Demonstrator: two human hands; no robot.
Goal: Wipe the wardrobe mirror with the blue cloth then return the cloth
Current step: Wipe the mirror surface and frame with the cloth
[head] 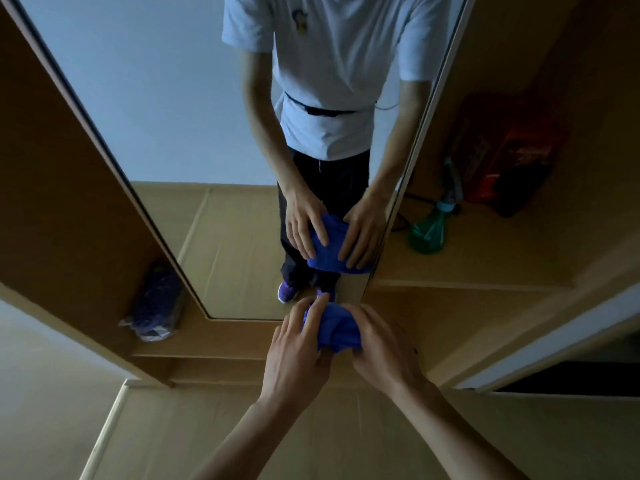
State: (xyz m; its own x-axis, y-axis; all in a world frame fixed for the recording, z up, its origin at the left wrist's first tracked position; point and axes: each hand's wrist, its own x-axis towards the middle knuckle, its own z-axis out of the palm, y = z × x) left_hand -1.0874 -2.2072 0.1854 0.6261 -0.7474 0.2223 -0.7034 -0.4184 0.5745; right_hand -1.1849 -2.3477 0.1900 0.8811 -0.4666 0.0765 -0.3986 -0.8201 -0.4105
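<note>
Holding a crumpled blue cloth (334,329) of soft fabric between them, the person's two hands meet low in front of the tall, narrow wardrobe mirror (207,133), just below its bottom right corner. The left hand (298,344) grasps the cloth from the left, its fingers laid fairly straight over the bundle with the forefinger reaching up towards the mirror's lower edge and the thumb tucked beneath. The right hand (381,348) grasps it from the right, fingers curled over the top of the folds. Whether the cloth touches the wooden panel below the glass cannot be told. The mirror reflects both hands spread over the same blue bundle, above dark trousers and purple shoes, with a pale T-shirt higher up. The mirror is set in a light brown wooden wardrobe (69,202). On the shelf to the right of the glass a green translucent spray bottle (427,232) stands upright, and behind it a red box with dark markings (505,150) leans against the back wall, blurred in the dim light. On the lower shelf to the left lies a clear plastic packet of purple fabric (156,303). Pale wooden floorboards (173,438) run beneath the forearms.
</note>
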